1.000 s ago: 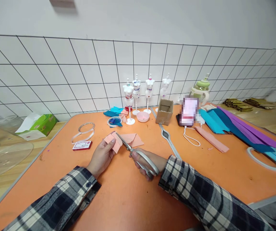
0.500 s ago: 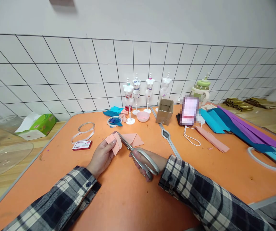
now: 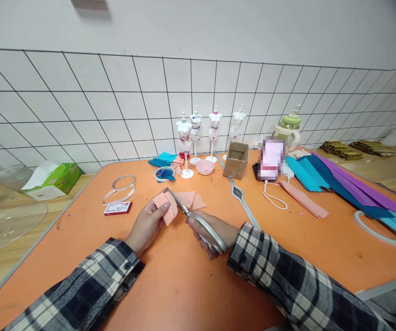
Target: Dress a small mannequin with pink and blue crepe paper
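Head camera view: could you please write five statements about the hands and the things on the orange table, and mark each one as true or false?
1. The left hand holds a piece of peach material. True.
2. The right hand holds a pen. False: it holds scissors.
3. Four small white dress forms stand upright. True.
4. The pink bowl is to the right of the cardboard box. False: it is to the left of it.
5. The small red-and-white box lies to the left of both hands. True.
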Available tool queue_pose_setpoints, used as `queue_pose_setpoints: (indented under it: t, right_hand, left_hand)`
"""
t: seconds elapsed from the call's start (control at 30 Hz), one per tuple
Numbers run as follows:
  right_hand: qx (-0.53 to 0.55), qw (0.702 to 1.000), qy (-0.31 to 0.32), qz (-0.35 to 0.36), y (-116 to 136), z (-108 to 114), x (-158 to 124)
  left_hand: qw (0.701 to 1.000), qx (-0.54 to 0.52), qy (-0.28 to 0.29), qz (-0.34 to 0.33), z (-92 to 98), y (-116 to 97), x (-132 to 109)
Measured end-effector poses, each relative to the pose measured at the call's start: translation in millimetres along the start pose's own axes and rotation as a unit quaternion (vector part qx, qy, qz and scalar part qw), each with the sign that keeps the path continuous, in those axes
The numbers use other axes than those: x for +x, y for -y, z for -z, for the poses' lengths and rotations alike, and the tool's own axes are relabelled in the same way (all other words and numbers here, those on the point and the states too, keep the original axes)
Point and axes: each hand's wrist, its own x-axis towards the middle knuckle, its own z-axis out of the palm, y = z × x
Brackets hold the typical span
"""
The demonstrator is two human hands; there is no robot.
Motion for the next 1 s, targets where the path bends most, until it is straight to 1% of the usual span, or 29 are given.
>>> queue_pose_setpoints:
  t: [0.23,0.4,0.6,0.7,0.8,0.9,1.0]
  right_hand:
    - [-0.013,1.000,-0.001,-0.012,1,1,0]
    - [-0.010,1.000,-0.011,-0.008,2,0,1]
    - [-0.021,1.000,-0.012,-0.004,4,-2,0]
    - [-0.010,1.000,0.003,-0.023,1,-5,1]
    - [0.043,0.998,0.015,-0.046,-4,-6,4]
    - [0.062,0.997,0.019,-0.038,-7,-6,7]
    - [0.064,0.997,0.027,-0.024,-7,-5,7]
  left_hand:
    - [1.000,0.010,0.022,-0.010,1.9,2,0]
    - [1.000,-0.003,0.009,0.001,0.5,0,0]
    - [1.000,-0.010,0.010,-0.012,0.7,2,2]
    - [1.000,-0.011,0.023,-0.016,0.5,1,1]
    - [0.999,-0.007,0.054,-0.001,-0.5,0,-1]
    - [0.997,0.002,0.079,0.006,-1.8,-2,-3]
    - [0.997,0.006,0.081,0.004,-2.7,-3,-4]
